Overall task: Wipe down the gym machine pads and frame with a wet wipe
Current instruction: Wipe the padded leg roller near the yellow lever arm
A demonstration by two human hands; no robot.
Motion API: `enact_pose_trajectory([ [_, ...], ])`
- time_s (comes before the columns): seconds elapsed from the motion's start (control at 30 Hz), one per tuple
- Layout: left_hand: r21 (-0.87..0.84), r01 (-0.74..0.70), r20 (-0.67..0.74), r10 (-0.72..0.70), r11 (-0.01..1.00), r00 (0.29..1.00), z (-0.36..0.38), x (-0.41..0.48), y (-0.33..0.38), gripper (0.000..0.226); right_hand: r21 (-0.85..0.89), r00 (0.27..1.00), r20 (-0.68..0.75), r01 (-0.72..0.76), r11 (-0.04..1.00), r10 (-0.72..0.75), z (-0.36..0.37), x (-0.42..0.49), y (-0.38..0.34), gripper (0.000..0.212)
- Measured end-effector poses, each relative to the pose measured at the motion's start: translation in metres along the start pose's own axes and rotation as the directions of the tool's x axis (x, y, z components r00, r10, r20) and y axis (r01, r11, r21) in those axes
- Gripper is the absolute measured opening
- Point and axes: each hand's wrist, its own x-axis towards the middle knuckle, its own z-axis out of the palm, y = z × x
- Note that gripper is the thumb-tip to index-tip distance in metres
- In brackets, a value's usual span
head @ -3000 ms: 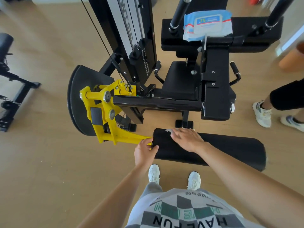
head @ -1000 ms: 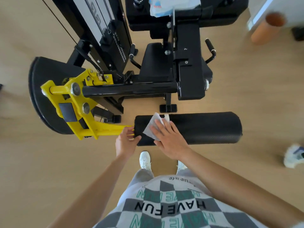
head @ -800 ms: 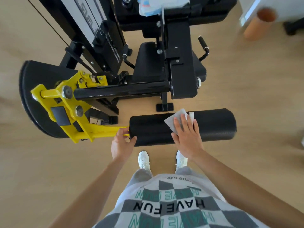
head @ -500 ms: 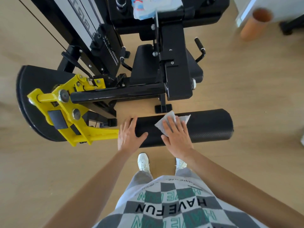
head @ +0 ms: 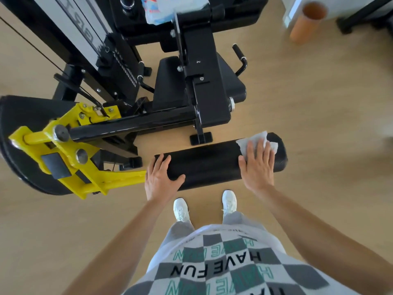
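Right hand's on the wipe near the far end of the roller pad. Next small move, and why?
Probably slide the wipe the last bit rightward, over the roller pad's end. The right hand presses it flat just short of that end, with a bare strip of pad showing beyond it, and the left hand rests on the other end, likely steadying it.

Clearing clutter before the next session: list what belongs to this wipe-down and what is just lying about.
Belongs: wet wipe under right hand; roller pad, left hand resting on it; seat pad; yellow lever; wipes pack.
Lying about: orange tube; black stand beside it.
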Motion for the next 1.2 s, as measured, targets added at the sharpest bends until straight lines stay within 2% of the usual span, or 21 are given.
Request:
enact_pose_trajectory([
  [0.1, 0.017, 0.026, -0.017, -0.026, 1.000, 1.000, 0.002, 0.000, 0.008, 0.080, 0.008, 0.993, 0.015, 0.116, 0.993, -0.116, 0.003, -0.004, -0.015, 0.072],
  [0.2, 0.057, 0.018, -0.021, -0.016, 0.998, 1.000, 0.003, 0.000, 0.011, 0.081, -0.016, 0.944, 0.047, 0.327, 0.945, -0.326, 0.010, -0.020, -0.037, 0.069],
  [0.33, 0.129, -0.014, -0.010, 0.016, 0.991, 1.000, 0.003, -0.006, 0.005, 0.083, -0.045, 0.877, 0.069, 0.478, 0.877, -0.475, 0.017, -0.034, -0.029, 0.066],
  [0.4, 0.190, -0.062, -0.024, 0.067, 0.980, 0.997, 0.002, -0.011, -0.003, 0.082, -0.071, 0.902, 0.043, 0.432, 0.899, -0.430, 0.017, -0.032, -0.011, 0.065],
  [0.5, 0.232, -0.107, -0.064, 0.125, 0.967, 0.990, 0.003, -0.019, -0.011, 0.072, -0.007, 0.984, -0.027, 0.173, 0.985, -0.173, 0.008, -0.022, 0.015, 0.064],
  [0.57, 0.244, -0.115, -0.098, 0.142, 0.963, 0.985, 0.004, -0.020, -0.010, 0.063, 0.039, 0.997, -0.046, 0.065, 0.997, -0.063, -0.002, -0.012, 0.027, 0.062],
  [0.7, 0.281, -0.111, -0.154, 0.159, 0.953, 0.975, 0.002, -0.014, -0.005, 0.055, 0.088, 1.000, 0.001, -0.022, 0.996, 0.022, -0.014, 0.006, 0.027, 0.060],
  [0.77, 0.305, -0.097, -0.157, 0.151, 0.947, 0.976, 0.000, -0.009, -0.001, 0.061, 0.064, 1.000, 0.007, 0.007, 0.998, -0.007, -0.013, 0.007, 0.016, 0.061],
  [0.83, 0.347, -0.093, -0.143, 0.151, 0.933, 0.978, -0.001, -0.006, 0.001, 0.067, 0.015, 0.992, 0.010, 0.128, 0.992, -0.128, -0.010, 0.002, 0.000, 0.062],
  [0.93, 0.365, -0.099, -0.137, 0.159, 0.926, 0.978, 0.000, -0.005, 0.002, 0.067, -0.018, 0.949, 0.038, 0.314, 0.949, -0.313, -0.002, -0.012, -0.024, 0.064],
  [1.07, 0.308, -0.141, -0.152, 0.195, 0.941, 0.969, 0.003, -0.010, -0.001, 0.065, -0.050, 0.882, 0.078, 0.469, 0.882, -0.464, 0.007, -0.021, -0.013, 0.063],
  [1.13, 0.278, -0.165, -0.141, 0.210, 0.946, 0.968, 0.008, -0.012, -0.003, 0.063, -0.062, 0.886, 0.055, 0.463, 0.884, -0.461, 0.006, -0.017, 0.005, 0.062],
  [1.2, 0.238, -0.157, -0.116, 0.189, 0.958, 0.975, 0.011, -0.011, -0.002, 0.065, -0.007, 0.945, 0.014, 0.326, 0.945, -0.326, 0.001, -0.009, 0.022, 0.063],
])
